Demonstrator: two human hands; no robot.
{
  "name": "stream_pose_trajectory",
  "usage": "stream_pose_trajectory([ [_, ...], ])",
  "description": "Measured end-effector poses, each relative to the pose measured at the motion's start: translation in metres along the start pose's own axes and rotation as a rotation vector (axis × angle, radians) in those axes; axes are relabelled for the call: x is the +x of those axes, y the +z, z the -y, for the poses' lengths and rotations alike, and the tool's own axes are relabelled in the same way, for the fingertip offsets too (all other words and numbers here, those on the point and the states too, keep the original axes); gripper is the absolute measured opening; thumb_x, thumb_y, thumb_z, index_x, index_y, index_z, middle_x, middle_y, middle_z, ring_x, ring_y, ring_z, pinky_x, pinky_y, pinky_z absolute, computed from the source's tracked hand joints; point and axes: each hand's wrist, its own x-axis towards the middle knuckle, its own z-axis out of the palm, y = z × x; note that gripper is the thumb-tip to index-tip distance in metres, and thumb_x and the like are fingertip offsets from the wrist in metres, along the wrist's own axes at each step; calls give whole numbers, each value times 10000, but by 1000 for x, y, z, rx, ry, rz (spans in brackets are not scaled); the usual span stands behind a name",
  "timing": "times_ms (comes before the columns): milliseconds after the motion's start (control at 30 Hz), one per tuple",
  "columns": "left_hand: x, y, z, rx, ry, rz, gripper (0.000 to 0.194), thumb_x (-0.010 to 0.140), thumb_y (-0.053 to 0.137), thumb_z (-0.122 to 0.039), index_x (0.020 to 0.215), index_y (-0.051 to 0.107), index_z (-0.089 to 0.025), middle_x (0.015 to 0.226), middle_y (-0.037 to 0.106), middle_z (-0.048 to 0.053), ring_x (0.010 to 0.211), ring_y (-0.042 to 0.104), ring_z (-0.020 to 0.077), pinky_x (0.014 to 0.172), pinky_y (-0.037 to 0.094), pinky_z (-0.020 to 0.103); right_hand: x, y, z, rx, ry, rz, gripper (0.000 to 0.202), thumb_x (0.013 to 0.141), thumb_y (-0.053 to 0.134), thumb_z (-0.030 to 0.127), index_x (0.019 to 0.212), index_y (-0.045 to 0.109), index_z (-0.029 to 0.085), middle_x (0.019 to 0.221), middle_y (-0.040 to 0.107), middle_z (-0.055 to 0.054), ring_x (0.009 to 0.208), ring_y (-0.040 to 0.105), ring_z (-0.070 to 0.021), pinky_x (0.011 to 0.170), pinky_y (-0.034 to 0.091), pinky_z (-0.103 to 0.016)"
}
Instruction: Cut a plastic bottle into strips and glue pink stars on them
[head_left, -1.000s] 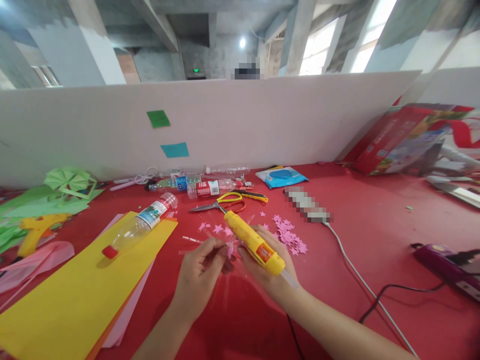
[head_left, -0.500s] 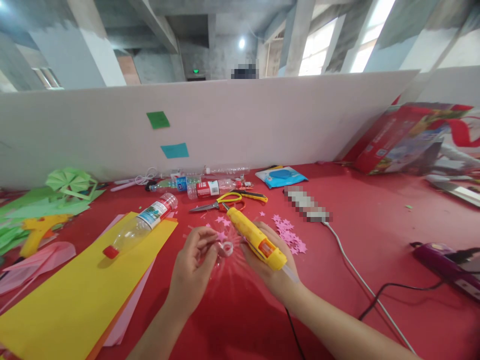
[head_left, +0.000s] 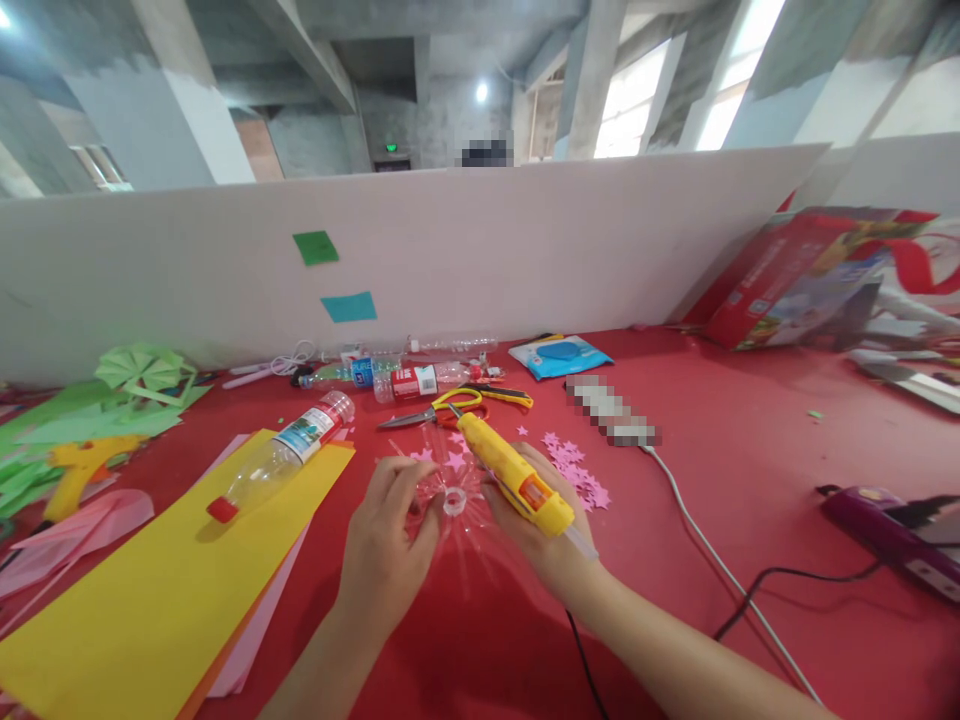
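My right hand (head_left: 551, 535) is wrapped round a yellow glue gun (head_left: 517, 475), its nozzle pointing up and to the left. Between my hands lies a clear plastic piece (head_left: 454, 501), a bottle neck with thin strips fanning out from it. My left hand (head_left: 397, 530) is at the left side of this piece, thumb and fingers curved with a gap between them; whether they touch a strip is unclear. Pink paper stars (head_left: 455, 461) lie just behind the piece, and a larger heap of stars (head_left: 576, 470) is right of the glue gun.
Scissors (head_left: 431, 412), a cutter and clear bottles (head_left: 420, 382) lie behind. At left are yellow paper (head_left: 172, 590), a bottle (head_left: 281, 455) and another glue gun (head_left: 79, 465). Wipes (head_left: 561, 356), a white cable (head_left: 720, 550) and a purple power strip (head_left: 892, 535) are at right.
The clear piece now faces upward with its strips spread out, where before its neck was tilted at my left fingertips. My left thumb and fingers are further apart. The glue gun has barely moved.
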Motion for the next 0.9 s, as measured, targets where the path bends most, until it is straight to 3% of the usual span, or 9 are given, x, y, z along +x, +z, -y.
stream_pose_trajectory([
  [167,3,-3,3,179,164,-44,294,810,535,-150,1095,547,-221,1043,541,75,986,525,211,859,449,380,2,-4,-3,53,38,-36,78,791,552,226,716,564,205,772,596,-20,675,576,-156,608,470,-262],
  [300,8,-3,6,245,236,0,323,813,539,-162,1131,541,-220,1168,515,100,1086,485,242,908,415,426,9,-11,-7,128,99,-121,81,787,572,283,762,573,205,794,617,-32,685,589,-166,645,487,-287],
  [533,12,4,2,309,316,24,326,808,561,-203,1134,543,-202,1190,530,119,1103,491,262,903,409,445,25,-28,-12,164,142,-141,167,758,606,352,810,590,194,786,628,-34,698,597,-175,660,503,-291],
  [767,10,10,3,309,333,-25,277,799,575,-186,1076,581,-181,1131,576,122,1049,528,249,882,424,427,22,-33,-31,159,215,-191,224,749,612,390,814,579,179,764,606,-42,693,578,-184,630,493,-295],
  [900,11,11,5,280,321,-43,215,810,558,-174,1015,615,-201,1069,613,94,988,558,229,849,430,407,20,-36,-31,118,148,-174,182,768,573,373,767,552,193,705,566,-24,626,545,-164,589,480,-290],
])
